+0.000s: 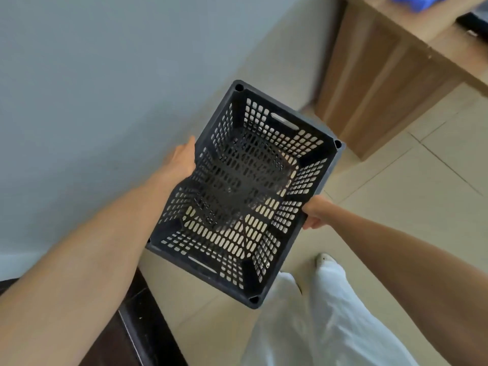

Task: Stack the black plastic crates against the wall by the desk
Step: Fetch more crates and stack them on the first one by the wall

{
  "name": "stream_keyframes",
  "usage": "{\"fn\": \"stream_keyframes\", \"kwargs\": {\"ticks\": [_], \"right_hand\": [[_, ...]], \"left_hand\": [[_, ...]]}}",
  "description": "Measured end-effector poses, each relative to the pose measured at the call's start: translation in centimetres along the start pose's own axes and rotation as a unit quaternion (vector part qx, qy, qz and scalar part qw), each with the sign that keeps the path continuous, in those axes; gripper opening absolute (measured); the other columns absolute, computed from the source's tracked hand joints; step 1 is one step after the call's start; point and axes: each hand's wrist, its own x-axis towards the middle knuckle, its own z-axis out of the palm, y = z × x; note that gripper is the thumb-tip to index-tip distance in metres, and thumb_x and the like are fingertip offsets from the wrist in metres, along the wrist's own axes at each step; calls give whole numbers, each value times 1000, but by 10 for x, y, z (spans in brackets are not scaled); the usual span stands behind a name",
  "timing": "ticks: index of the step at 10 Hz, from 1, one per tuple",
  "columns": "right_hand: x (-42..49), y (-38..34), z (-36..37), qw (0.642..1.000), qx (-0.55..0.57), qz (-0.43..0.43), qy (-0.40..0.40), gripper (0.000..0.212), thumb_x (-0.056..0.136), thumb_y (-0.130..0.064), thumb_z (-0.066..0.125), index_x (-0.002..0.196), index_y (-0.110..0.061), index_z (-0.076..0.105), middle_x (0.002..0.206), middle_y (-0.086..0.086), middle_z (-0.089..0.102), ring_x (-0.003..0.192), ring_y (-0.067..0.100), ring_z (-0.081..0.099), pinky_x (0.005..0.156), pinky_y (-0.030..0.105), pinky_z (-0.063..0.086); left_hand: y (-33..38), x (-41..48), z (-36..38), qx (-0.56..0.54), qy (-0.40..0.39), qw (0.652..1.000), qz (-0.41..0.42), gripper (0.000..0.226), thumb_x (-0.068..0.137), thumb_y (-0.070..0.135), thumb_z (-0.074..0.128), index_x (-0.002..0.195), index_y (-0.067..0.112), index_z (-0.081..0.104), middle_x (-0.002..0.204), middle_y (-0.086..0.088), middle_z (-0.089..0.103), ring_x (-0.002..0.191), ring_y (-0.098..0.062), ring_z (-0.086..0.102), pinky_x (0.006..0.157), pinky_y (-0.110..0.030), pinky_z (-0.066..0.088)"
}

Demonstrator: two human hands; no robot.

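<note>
A black plastic crate [243, 191] with perforated walls and floor hangs in the air in front of me, open side up and empty. My left hand [182, 161] presses flat against its left long side. My right hand [315, 211] grips the rim of its right long side. The crate is close to the pale grey wall [105, 88] on the left, and the wooden desk [390, 75] stands beyond it at the upper right. Through the crate's holes I see light floor tiles. No other crate shows in view.
The beige tiled floor [412, 207] spreads to the right and below the crate. A dark wooden piece of furniture [126, 328] sits at the lower left. My leg in white trousers and a white shoe [324, 260] are under the crate. Blue and black items [414, 1] lie on the desk.
</note>
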Motion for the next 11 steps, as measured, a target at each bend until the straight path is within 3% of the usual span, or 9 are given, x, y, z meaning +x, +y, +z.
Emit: {"fn": "stream_keyframes", "kwargs": {"ticks": [2, 3, 4, 5, 6, 7, 9, 10, 11], "right_hand": [[44, -46, 37, 998, 60, -23, -16, 17, 98, -9, 45, 89, -4, 58, 107, 25, 70, 90, 35, 71, 87, 45, 57], [64, -66, 51, 997, 75, -4, -31, 18, 98, -7, 43, 91, -4, 59, 110, 26, 69, 77, 28, 64, 84, 44, 57], [79, -83, 61, 995, 89, 13, -38, 25, 99, -6, 42, 111, 2, 62, 98, 22, 70, 69, 25, 63, 62, 34, 56], [80, -97, 71, 995, 89, 36, -35, 22, 99, -6, 42, 110, -1, 62, 77, 12, 61, 61, 23, 58, 59, 32, 52], [90, -104, 85, 995, 85, 41, -21, 31, 99, -5, 42, 121, 9, 59, 80, 11, 59, 60, 21, 57, 55, 28, 51], [101, -113, 96, 996, 76, 42, 2, 32, 99, -5, 42, 123, 9, 58, 86, 11, 60, 58, 18, 55, 54, 26, 49], [92, -140, 93, 991, -120, 54, 5, 41, 97, -38, 53, 121, -8, 67, 109, -6, 70, 93, 10, 63, 88, 21, 49], [109, -140, 100, 997, 13, 65, 25, 32, 99, -23, 55, 116, 2, 65, 115, 8, 71, 107, 21, 69, 93, 29, 53], [120, -141, 106, 987, 129, 75, 68, 23, 101, -16, 50, 87, 0, 56, 87, 13, 75, 82, 26, 74, 81, 40, 59]], "left_hand": [[-32, 88, 3, -13, -30, 999, 37, 50, 85, -16, 37, 126, 13, 34, 74, -7, 40, 57, -19, 37, 47, -35, 29], [-51, 129, 13, -31, -48, 997, 50, 50, 83, -17, 37, 122, 15, 32, 78, -10, 41, 63, -22, 39, 51, -38, 33], [-60, 154, 22, -10, -63, 995, 82, 51, 81, -16, 36, 119, 17, 30, 77, -8, 38, 62, -20, 36, 50, -37, 31], [-67, 174, 21, 5, -75, 992, 105, 53, 81, -14, 37, 122, 19, 29, 76, -7, 38, 60, -19, 37, 47, -35, 29], [-76, 189, 28, 40, -76, 986, 141, 57, 83, -13, 40, 130, 18, 28, 80, -9, 44, 62, -21, 44, 47, -35, 32], [-82, 208, 34, 51, -82, 982, 161, 64, 85, -12, 42, 139, 17, 25, 91, -12, 47, 74, -28, 52, 58, -42, 42], [-86, 244, 49, 70, -87, 979, 170, 62, 88, -6, 47, 144, 8, 24, 111, -22, 51, 90, -37, 55, 69, -44, 40], [-88, 255, 57, 68, -97, 982, 149, 65, 91, -3, 46, 148, 8, 19, 127, -25, 47, 108, -43, 54, 82, -47, 45], [-88, 260, 64, 70, -99, 984, 128, 68, 94, 6, 48, 152, 8, 13, 141, -27, 37, 120, -45, 48, 96, -50, 45]]}}
